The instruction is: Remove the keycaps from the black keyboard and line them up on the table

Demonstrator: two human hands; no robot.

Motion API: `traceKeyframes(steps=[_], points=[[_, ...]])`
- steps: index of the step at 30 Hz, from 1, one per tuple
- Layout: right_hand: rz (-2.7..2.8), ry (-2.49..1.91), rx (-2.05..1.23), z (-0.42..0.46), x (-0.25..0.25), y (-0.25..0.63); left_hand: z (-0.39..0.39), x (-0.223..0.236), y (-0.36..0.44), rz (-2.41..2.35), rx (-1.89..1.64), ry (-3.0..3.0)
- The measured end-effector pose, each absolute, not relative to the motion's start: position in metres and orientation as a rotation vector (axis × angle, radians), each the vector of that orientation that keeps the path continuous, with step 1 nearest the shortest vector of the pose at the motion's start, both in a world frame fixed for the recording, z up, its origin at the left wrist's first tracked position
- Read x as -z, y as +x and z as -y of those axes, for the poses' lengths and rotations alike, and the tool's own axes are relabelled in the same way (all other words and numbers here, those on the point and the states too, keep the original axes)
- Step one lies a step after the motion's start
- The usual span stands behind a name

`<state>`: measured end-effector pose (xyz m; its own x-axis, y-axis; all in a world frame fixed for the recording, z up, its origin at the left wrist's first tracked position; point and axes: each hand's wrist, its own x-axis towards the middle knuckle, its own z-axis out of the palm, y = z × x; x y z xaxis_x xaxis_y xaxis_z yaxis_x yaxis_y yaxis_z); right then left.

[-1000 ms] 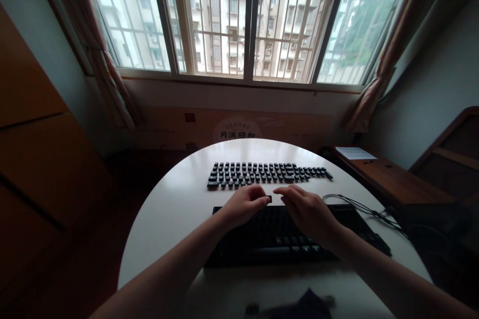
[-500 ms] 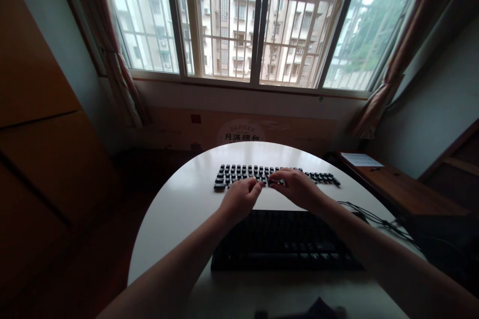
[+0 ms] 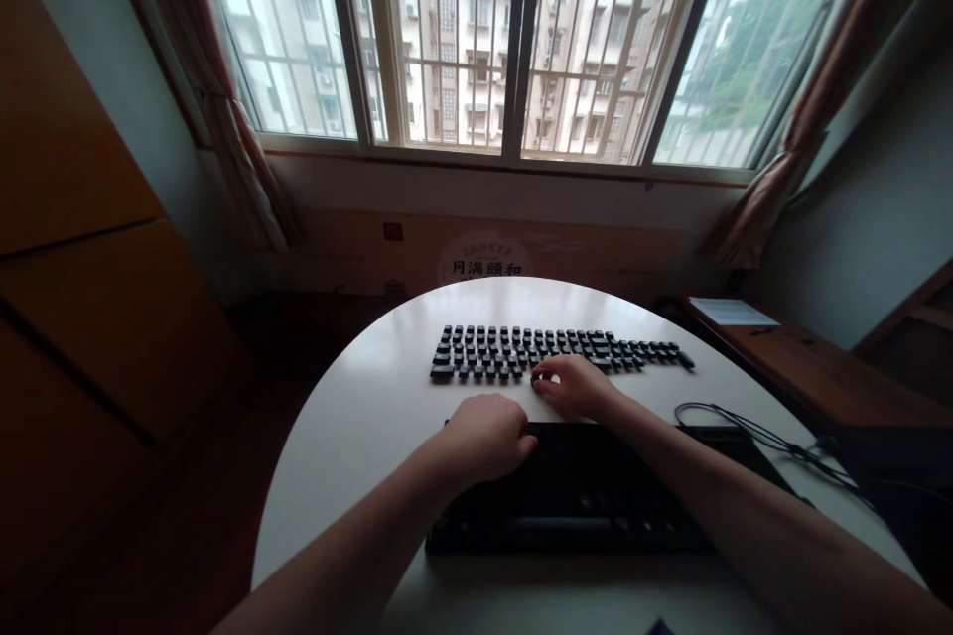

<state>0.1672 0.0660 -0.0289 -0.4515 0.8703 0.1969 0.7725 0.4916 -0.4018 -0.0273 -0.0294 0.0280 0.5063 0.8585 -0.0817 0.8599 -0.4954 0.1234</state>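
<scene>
Rows of loose black keycaps [image 3: 480,354] are laid out on the white round table [image 3: 349,437]. My right hand [image 3: 577,387] is at the near side of these rows, with thumb and fingers pinched on a dark keycap [image 3: 535,380]. Closer to me lies a black keyboard [image 3: 566,526], its surface mostly in shadow. Over its far left part is my left hand [image 3: 487,437], fingers curled closed and thumb pressed in. Whatever those left fingers hold, if anything, is hidden beneath the hand.
Coiled black cable [image 3: 774,442] lies at the table's right side. A wooden desk [image 3: 834,367] with a sheet of paper [image 3: 734,311] stands to the right, an orange cabinet [image 3: 81,317] to the left. Beyond the table are a barred window and curtains.
My left hand has drawn back from the keycap rows to above the keyboard. My right hand has shifted slightly towards me, at the rows' near edge. The view has tilted a little.
</scene>
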Motion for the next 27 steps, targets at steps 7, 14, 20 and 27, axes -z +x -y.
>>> traceKeyframes(steps=[7,14,20,27], points=[[2.302,-1.397,-0.297,-0.06,0.031,0.166,0.031,-0.028,-0.026,-1.484,0.014,2.58],[2.286,-1.427,-0.212,-0.055,0.031,0.162,0.032,-0.029,-0.025,-1.492,-0.004,2.559],[2.294,-1.427,-0.178,-0.057,0.032,0.16,0.032,-0.027,-0.026,-1.493,-0.007,2.563],[2.299,-1.418,-0.171,-0.057,0.034,0.159,0.032,-0.028,-0.026,-1.487,0.002,2.554]])
